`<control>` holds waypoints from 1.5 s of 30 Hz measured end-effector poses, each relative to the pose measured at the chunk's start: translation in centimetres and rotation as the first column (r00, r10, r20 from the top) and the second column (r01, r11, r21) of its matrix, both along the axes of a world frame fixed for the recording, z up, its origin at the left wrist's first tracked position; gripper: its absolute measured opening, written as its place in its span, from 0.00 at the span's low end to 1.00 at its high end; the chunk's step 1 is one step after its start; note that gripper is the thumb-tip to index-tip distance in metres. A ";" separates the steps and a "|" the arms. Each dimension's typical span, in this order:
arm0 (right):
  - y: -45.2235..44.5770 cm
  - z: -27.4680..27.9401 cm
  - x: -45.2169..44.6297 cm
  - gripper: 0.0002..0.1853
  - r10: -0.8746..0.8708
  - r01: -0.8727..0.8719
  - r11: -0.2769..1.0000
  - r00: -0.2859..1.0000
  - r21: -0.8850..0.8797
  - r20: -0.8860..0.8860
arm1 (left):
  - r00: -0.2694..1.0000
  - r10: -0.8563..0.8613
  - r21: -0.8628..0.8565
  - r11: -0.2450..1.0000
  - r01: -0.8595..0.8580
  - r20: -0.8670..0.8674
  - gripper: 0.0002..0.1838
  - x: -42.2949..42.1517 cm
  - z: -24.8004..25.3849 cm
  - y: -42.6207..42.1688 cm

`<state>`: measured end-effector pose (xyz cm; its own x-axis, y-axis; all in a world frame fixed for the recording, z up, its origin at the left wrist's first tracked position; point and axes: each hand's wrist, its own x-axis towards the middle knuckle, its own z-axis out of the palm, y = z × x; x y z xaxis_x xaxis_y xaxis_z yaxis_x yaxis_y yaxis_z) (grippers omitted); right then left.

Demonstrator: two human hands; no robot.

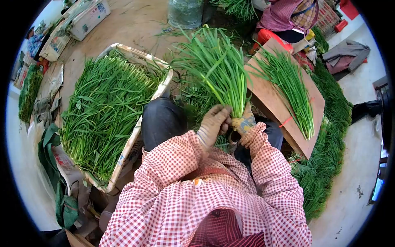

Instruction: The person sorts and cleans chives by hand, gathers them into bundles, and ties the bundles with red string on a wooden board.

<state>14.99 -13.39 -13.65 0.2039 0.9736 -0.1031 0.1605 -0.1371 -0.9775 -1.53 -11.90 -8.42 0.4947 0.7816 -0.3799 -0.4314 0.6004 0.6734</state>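
Observation:
A bunch of long green leafy stalks (pixel 224 72) stands upright in front of me, its pale lower ends down at my hands. My gloved right hand (pixel 245 119) is wrapped round the base of the bunch. My gloved left hand (pixel 214 121) is pressed against the base from the left, its fingers closed; part of them is hidden. To the right, a smaller pile of stalks (pixel 290 90) lies on a brown board (pixel 314 107), with a red band (pixel 286 121) at the board's near edge.
A white crate (pixel 164 80) full of green stalks stands on my left. More bundles (pixel 333 123) line the floor at right. Another person (pixel 288 16) is at the top right. Further crates (pixel 89 19) are at upper left, and a plastic-wrapped roll (pixel 186 12) stands at the top.

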 end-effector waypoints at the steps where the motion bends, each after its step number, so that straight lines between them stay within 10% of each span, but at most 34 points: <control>1: 0.1 -0.2 -0.2 0.46 -0.051 0.051 0.999 0.987 -0.001 -0.152 | 0.994 -0.097 0.020 0.995 0.096 0.055 0.14 -0.1 -0.2 -0.1; 3: 0.6 0.0 -0.1 0.44 -0.082 0.085 0.996 0.953 -0.002 -0.293 | 0.974 -0.190 0.008 0.982 0.191 0.120 0.15 -0.5 0.7 -0.4; 10: 1.3 7.2 3.4 0.45 0.150 -0.179 0.972 0.972 0.155 0.184 | 0.855 -0.517 -0.006 0.856 0.517 -0.032 0.18 -5.1 1.1 -3.1; 11: 1.6 8.4 3.6 0.45 0.185 -0.225 0.962 0.954 0.152 0.238 | 0.565 -0.575 0.154 0.607 0.780 -0.592 0.18 -5.7 1.2 -3.0; 12: 1.7 9.7 3.9 0.45 0.211 -0.262 0.954 0.933 0.147 0.293 | 0.145 -0.262 0.074 0.263 0.962 -0.954 0.19 -5.9 1.4 -2.6; 13: 2.0 11.0 4.1 0.46 0.243 -0.306 0.942 0.904 0.135 0.353 | 0.067 -0.194 0.025 0.209 0.978 -0.979 0.16 -5.9 1.6 -2.7; 18: 0.7 15.6 4.8 0.47 0.346 -0.474 0.880 0.688 0.034 0.638 | 0.496 0.017 0.496 0.054 0.867 -0.868 0.09 -5.0 4.4 -3.1; 20: -1.2 17.2 5.5 0.48 0.376 -0.522 0.852 0.569 -0.032 0.732 | 0.825 0.119 0.796 -0.218 0.565 -0.553 0.08 -4.3 4.7 -3.6; 23: -5.5 19.2 6.4 0.49 0.422 -0.495 0.844 0.376 -0.206 0.825 | 0.963 0.169 0.848 -0.459 0.266 -0.210 0.12 -1.3 5.9 -4.7; 26: -9.4 21.1 6.1 0.52 0.577 -0.106 0.816 0.157 -0.568 0.801 | 0.966 0.232 0.862 -0.462 0.210 -0.111 0.19 1.8 6.7 -5.7; 31: -15.6 18.0 9.2 0.53 0.426 -0.319 0.900 0.508 -0.296 0.748 | 0.868 0.172 0.715 -0.504 0.484 -0.467 0.15 2.7 2.1 -4.9; 35: -18.4 14.3 11.6 0.52 0.410 -0.277 0.912 0.655 -0.303 0.635 | 0.033 0.241 -0.018 -0.206 0.978 -0.970 0.19 0.7 3.2 4.5; 36: -18.2 13.7 11.9 0.50 0.378 -0.276 0.926 0.708 -0.259 0.597 | -0.203 -0.016 -0.203 0.200 0.959 -0.979 0.18 1.0 -0.8 8.6; 42: -17.0 10.8 14.7 0.51 0.410 -0.347 0.912 0.761 -0.219 0.502 | 0.044 0.693 0.301 0.255 0.919 -0.719 0.23 -9.8 5.7 12.8; 45: -15.8 10.2 14.6 0.51 0.434 -0.400 0.900 0.786 -0.173 0.441 | 0.378 0.551 0.555 0.194 0.809 -0.744 0.12 -10.5 6.7 9.6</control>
<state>29.63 -29.22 -3.47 -0.1810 0.9688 -0.1692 0.6419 -0.0140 -0.7667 -11.99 -2.27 -1.74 0.6481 0.7328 0.2072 0.6255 -0.6675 0.4040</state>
